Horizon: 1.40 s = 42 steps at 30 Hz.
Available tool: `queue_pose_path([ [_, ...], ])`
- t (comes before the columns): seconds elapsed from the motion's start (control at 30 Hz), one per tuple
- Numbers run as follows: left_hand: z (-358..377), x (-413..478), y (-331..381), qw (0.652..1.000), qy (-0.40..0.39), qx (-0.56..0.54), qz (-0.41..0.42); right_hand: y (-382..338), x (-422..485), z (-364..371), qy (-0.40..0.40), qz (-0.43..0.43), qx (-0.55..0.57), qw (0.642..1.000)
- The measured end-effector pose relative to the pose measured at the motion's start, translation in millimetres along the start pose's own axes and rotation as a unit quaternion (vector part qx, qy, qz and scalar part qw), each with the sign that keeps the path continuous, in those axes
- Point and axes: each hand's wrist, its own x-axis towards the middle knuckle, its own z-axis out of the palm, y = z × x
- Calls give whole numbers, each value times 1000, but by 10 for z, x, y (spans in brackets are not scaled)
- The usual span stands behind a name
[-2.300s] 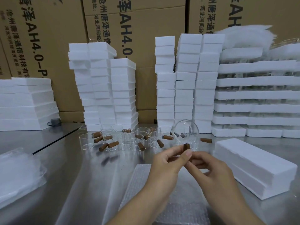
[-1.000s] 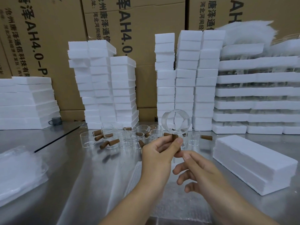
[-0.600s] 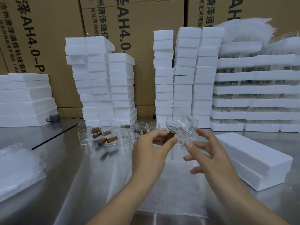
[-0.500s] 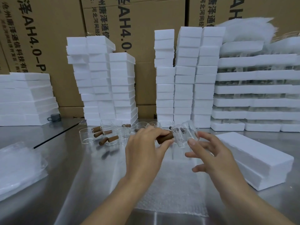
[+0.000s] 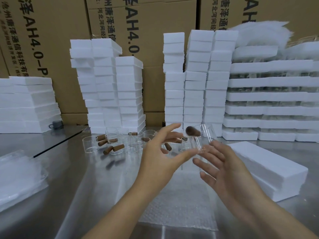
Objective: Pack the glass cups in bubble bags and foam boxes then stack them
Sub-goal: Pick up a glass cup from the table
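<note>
Glass cup (image 5: 204, 138) sits between spread fingers (image 5: 183, 153) of both hands.

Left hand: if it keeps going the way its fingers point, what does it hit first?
The left hand points up and right, toward the glass cup with the brown handle. Its fingertips look almost on the glass already, so the cup comes first; motion blur leaves depth uncertain.
</note>
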Motion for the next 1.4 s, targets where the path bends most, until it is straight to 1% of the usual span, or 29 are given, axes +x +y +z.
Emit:
queue_pose_path([
  [0.1, 31, -16, 20, 1000, -27, 6, 12, -28, -21, 34, -49, 63, 42, 996],
  [0.17, 30, -22, 20, 1000, -23, 5, 15, -4, -28, 58, -71, 77, 34, 994],
  [0.23, 18, -25, 19, 1000, -11, 15, 18, 22, -36, 85, -76, 83, 13, 994],
  [0.33, -8, -25, 15, 998, 17, 55, 28, 34, -39, 101, -57, 65, -6, 996],
  [0.4, -10, -33, 21, 994, 29, 93, 49, 55, -51, 96, -49, 39, -48, 997],
  [0.47, 13, -56, 28, 988, 23, 125, 82, 90, -74, 96, -44, 19, -87, 995],
  [0.57, 67, -97, 45, 980, 16, 160, 121, 126, -99, 113, -39, 12, -96, 995],
  [0.63, 81, -100, 66, 981, 13, 148, 125, 106, -102, 117, -53, 23, -68, 996],
  [0.77, 69, -88, 83, 988, 16, 101, 115, 18, -103, 113, -110, 64, 36, 991],
  [0.83, 54, -83, 86, 989, 18, 93, 112, 2, -105, 110, -128, 70, 53, 988],
  [0.93, 48, -78, 75, 987, 14, 103, 119, 8, -96, 100, -134, 78, 44, 987],
  [1.0, 50, -77, 62, 986, 15, 114, 124, 32, -78, 107, -120, 82, 21, 989],
  [1.03, 47, -76, 52, 984, 17, 125, 127, 50, -61, 108, -100, 81, 0, 992],
  [1.1, 29, -67, 24, 977, 16, 167, 133, 95, -23, 102, -39, 63, -86, 994],
  [1.17, 2, -60, -11, 965, 0, 224, 140, 136, -2, 93, 10, 19, -183, 983],
  [1.2, -7, -61, -28, 957, -11, 249, 148, 162, 0, 80, 23, -6, -218, 976],
  [1.3, 6, -79, -47, 937, -36, 292, 187, 247, -19, 50, 10, -64, -287, 956],
  [1.4, 40, -87, -36, 922, -54, 317, 217, 315, -23, 50, -9, -71, -298, 952],
])
